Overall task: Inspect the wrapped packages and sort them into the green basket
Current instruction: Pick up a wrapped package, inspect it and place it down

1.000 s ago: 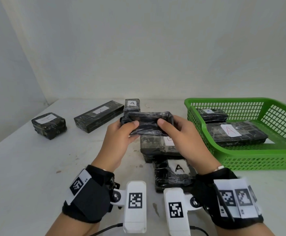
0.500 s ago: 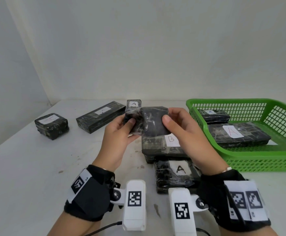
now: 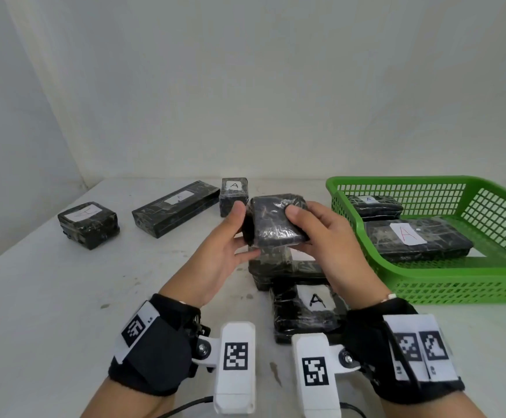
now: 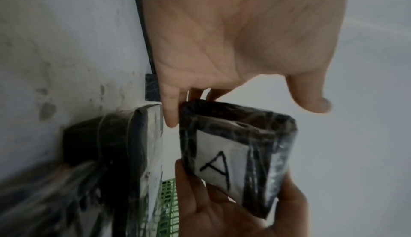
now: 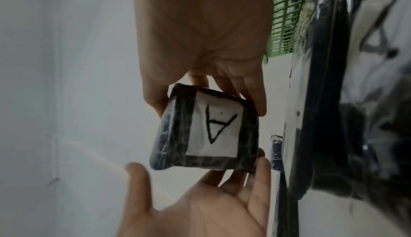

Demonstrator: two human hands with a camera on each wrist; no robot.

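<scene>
Above the table's middle I hold a small black wrapped package [image 3: 275, 224] in both hands. Its plain face points at the head camera. A white label with "A" [image 5: 214, 126] faces the wrist cameras. My right hand [image 3: 300, 224] pinches it, thumb on the plain face and fingers on the label side. The fingers of my left hand [image 3: 242, 227] curl against its left edge [image 5: 242, 170], with the thumb [image 4: 313, 100] a little off it. The green basket [image 3: 456, 276] stands to the right and holds two wrapped packages, a large one with a red "A" [image 3: 417, 242] and a smaller one [image 3: 372, 203].
On the white table lie other black packages: a square one [image 3: 88, 224] at the far left, a long one [image 3: 176, 206], a small cube marked "A" [image 3: 234, 194], one partly hidden under my hands [image 3: 284, 270], and one marked "A" [image 3: 306, 312] near my wrists.
Both hands have turned the package from lying long and flat to its plain face toward me. It now sits a little higher and further right.
</scene>
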